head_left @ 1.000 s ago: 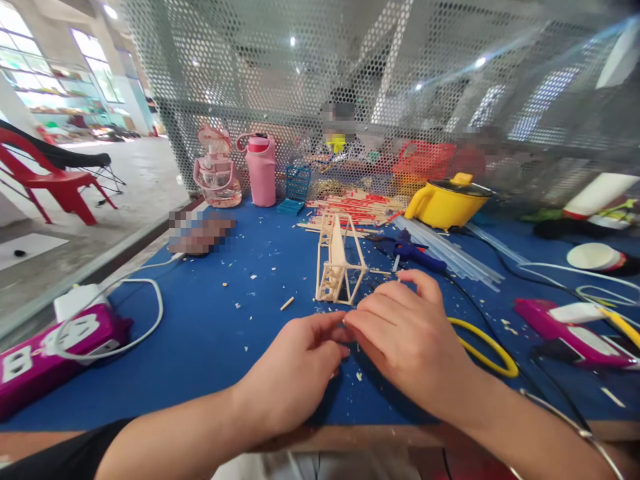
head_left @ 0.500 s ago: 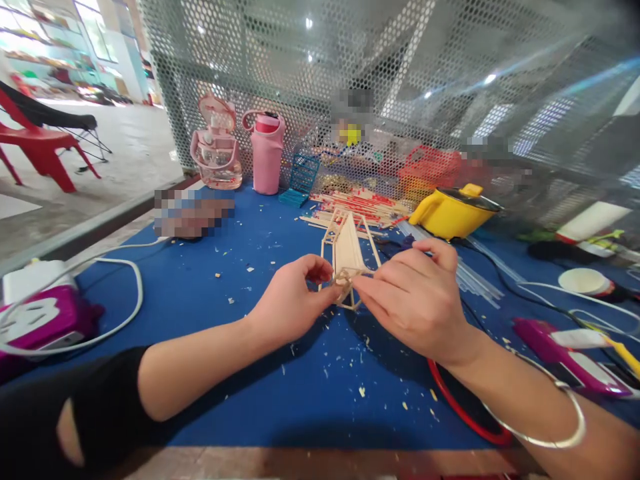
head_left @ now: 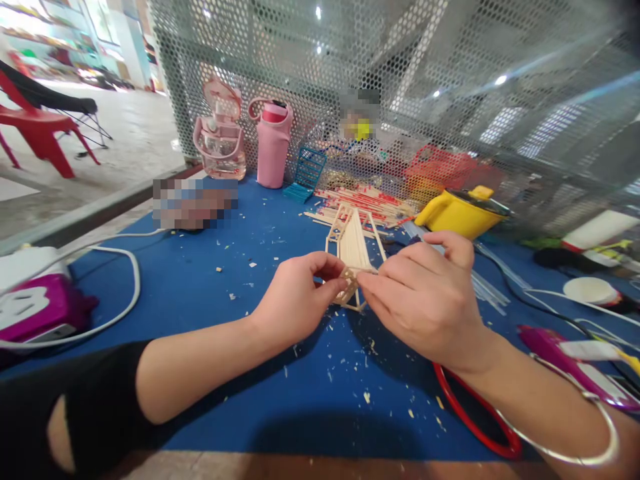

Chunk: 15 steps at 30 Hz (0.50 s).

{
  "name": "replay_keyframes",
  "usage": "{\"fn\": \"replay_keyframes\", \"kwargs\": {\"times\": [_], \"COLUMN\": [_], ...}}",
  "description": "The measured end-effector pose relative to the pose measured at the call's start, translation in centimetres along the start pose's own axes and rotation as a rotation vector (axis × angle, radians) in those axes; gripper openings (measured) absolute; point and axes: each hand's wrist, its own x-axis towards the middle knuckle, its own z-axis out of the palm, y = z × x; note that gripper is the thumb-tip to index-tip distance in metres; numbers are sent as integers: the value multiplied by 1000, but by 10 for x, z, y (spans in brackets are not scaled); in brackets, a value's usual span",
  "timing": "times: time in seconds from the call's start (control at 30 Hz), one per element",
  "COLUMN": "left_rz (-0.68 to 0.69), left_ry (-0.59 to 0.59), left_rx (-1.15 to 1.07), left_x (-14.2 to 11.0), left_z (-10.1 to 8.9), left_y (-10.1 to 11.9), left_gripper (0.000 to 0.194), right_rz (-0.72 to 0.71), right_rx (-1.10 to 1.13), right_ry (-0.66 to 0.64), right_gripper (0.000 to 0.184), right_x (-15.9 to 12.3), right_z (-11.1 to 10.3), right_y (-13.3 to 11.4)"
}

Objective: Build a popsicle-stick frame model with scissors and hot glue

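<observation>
A long frame built of thin wooden sticks (head_left: pixel 351 243) lies on the blue table cover (head_left: pixel 210 293), running away from me. My left hand (head_left: pixel 300 300) pinches its near end from the left with thumb and fingertips. My right hand (head_left: pixel 425 300) pinches the same near end from the right, fingers pressed together. Both hands meet at the frame's closest corner, a little above the cover. A metal bangle (head_left: pixel 575 433) hangs on my right wrist.
A pile of loose sticks (head_left: pixel 365 200) lies behind the frame, a yellow pot (head_left: pixel 463 210) to its right. Two pink bottles (head_left: pixel 273 143) and a small blue rack (head_left: pixel 305 173) stand by the mesh screen. A purple power strip (head_left: pixel 35 310) with white cable sits left, a glue gun (head_left: pixel 575 350) right. Wood chips litter the cover.
Both hands rose from the table cover near its front edge and moved forward to the stick frame's near end, where they now pinch it. The view has shifted slightly.
</observation>
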Motion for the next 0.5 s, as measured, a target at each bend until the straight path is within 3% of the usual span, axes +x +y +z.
{"fn": "replay_keyframes", "kwargs": {"times": [0.3, 0.5], "left_rz": [24, 25], "left_ry": [12, 12], "left_rx": [1, 4], "left_x": [0, 0], "left_z": [-1, -1], "left_y": [-1, -1], "left_gripper": [8, 8], "right_rz": [86, 89], "right_rx": [15, 20], "right_ry": [-64, -66], "right_gripper": [21, 17], "right_x": [8, 8], "right_z": [-4, -5], "right_y": [-5, -9]}}
